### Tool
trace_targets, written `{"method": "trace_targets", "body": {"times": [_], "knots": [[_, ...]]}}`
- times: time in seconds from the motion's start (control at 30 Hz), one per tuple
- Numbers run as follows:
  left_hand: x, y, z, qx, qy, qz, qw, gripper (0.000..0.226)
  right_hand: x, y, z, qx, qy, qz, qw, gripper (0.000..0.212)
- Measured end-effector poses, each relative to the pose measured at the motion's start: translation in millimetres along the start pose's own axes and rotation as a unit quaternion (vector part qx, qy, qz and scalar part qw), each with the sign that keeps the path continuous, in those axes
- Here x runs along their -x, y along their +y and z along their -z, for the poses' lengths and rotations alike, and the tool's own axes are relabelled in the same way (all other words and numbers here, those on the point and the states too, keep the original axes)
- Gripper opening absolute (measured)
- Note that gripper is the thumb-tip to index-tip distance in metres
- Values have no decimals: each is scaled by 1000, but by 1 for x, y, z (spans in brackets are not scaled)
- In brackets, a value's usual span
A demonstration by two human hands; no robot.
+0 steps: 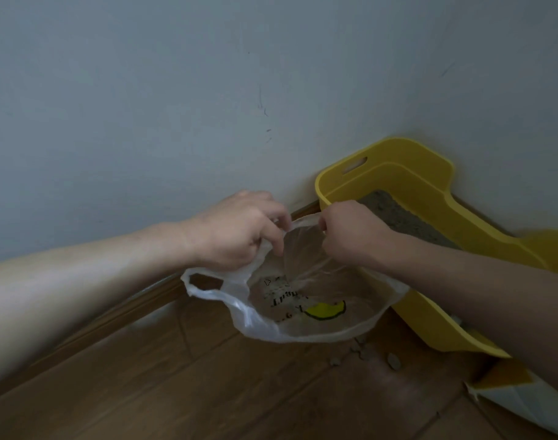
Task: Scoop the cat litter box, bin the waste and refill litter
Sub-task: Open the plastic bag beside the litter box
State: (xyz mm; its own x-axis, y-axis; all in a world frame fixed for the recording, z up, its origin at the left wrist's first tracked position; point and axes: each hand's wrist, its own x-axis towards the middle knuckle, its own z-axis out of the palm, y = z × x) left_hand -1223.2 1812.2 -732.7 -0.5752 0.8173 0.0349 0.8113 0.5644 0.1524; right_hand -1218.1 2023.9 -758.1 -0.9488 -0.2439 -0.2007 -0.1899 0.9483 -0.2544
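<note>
A thin translucent plastic bag with black print and a yellow mark hangs above the wooden floor, its mouth spread wide. My left hand pinches the bag's rim on the left side. On the right side my right hand grips the same rim. One bag handle loop dangles below my left wrist. A yellow litter box stands against the wall just behind and to the right of the bag, with grey-brown litter inside. My right forearm hides part of the box's front.
Several litter clumps lie scattered on the wooden floor below the bag. A white and yellow packet lies at the lower right. A pale wall with a wooden skirting board runs along the left.
</note>
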Motion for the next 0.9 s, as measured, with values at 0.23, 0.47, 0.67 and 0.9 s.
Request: {"method": "trace_targets", "body": {"times": [0.23,0.47,0.67,0.9], "knots": [[-15,17,-14,-131,-224,45,965,48,-16,-1,-3,-4,-23,-6,1000,29],[-11,-3,-27,-218,-284,134,924,63,-19,13,-20,74,-66,49,994,27],[-7,-9,-39,-186,-285,188,921,92,-10,25,-32,183,-28,182,966,52],[-7,-20,-62,-121,-272,261,918,88,-23,27,-69,194,-53,204,958,87]]}}
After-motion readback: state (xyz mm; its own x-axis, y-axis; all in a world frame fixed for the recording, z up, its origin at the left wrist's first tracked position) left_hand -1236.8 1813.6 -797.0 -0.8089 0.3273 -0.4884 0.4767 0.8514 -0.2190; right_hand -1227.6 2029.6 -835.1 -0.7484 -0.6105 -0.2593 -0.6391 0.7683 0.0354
